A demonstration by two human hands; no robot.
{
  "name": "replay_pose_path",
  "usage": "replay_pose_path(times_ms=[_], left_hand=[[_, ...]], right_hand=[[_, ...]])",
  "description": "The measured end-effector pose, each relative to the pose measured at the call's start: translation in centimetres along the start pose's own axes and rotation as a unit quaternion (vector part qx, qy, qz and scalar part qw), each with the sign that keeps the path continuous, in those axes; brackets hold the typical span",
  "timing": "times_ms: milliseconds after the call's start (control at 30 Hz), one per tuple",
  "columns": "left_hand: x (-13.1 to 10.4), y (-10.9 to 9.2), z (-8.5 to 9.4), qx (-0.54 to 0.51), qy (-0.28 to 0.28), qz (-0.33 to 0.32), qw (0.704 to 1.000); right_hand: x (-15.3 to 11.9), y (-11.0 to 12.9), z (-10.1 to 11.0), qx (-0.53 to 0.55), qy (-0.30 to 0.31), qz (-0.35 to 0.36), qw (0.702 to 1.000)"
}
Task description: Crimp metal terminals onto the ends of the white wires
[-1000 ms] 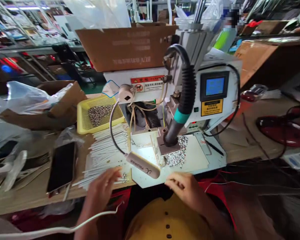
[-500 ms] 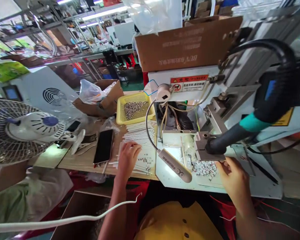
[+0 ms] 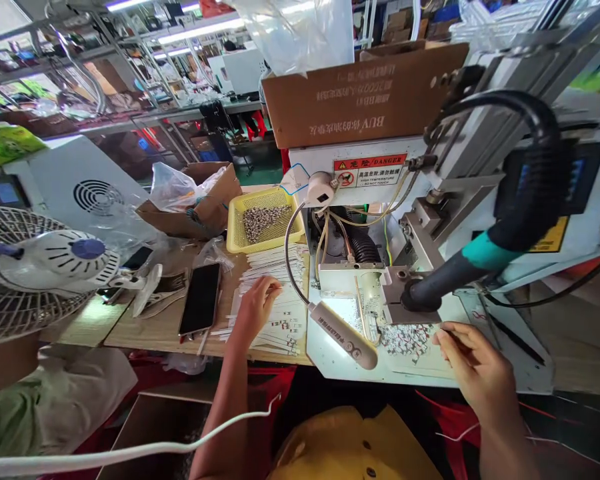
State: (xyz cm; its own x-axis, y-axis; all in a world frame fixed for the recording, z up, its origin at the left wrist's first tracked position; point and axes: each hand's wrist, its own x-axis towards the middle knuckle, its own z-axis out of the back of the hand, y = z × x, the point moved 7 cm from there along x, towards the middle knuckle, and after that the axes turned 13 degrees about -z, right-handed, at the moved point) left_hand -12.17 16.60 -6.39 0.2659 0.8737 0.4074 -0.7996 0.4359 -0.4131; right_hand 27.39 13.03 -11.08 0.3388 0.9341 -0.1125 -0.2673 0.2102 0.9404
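Observation:
My left hand (image 3: 254, 308) is over white strips (image 3: 275, 267) laid side by side on the table, with its thumb and fingertips pressed together. What they hold, if anything, is too small to make out. My right hand (image 3: 477, 363) is at the machine's white base (image 3: 340, 363), thumb and forefinger pinched around a tiny whitish piece whose kind I cannot tell. Beside those fingertips spreads a pile of small white and metal parts (image 3: 405, 341), under the machine head (image 3: 397, 293). Small parts (image 3: 287, 325) also lie on the strips near my left hand.
A grey lamp on a flexible neck (image 3: 344, 335) hangs between my hands. Behind are a yellow basket of small metal parts (image 3: 267, 222) and the machine's high-temperature warning label (image 3: 370, 172). Left are a phone (image 3: 200, 299), a fan (image 3: 55, 263) and another person's clothing (image 3: 75, 393).
My right hand has drawn back from beneath the machine head, toward the right, fingers still pinched. My left hand stays over the strips, nearly the same. The whole view has shifted slightly.

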Motion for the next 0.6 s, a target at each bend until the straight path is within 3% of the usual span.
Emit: replay_pose_path(times_ms=[167,367,600], left_hand=[[0.1,-0.3,-0.1,-0.025,0.014,-0.036,0.999],[-0.3,-0.2,-1.1,-0.024,0.068,-0.044,0.996],[-0.9,0.5,-1.2,-0.017,0.059,-0.028,0.998]], right_hand=[[0.0,-0.1,-0.2,-0.027,0.005,-0.001,1.000],[0.0,0.0,-0.1,-0.037,0.006,0.016,0.999],[0.0,-0.2,-0.2,-0.049,0.005,0.027,0.998]])
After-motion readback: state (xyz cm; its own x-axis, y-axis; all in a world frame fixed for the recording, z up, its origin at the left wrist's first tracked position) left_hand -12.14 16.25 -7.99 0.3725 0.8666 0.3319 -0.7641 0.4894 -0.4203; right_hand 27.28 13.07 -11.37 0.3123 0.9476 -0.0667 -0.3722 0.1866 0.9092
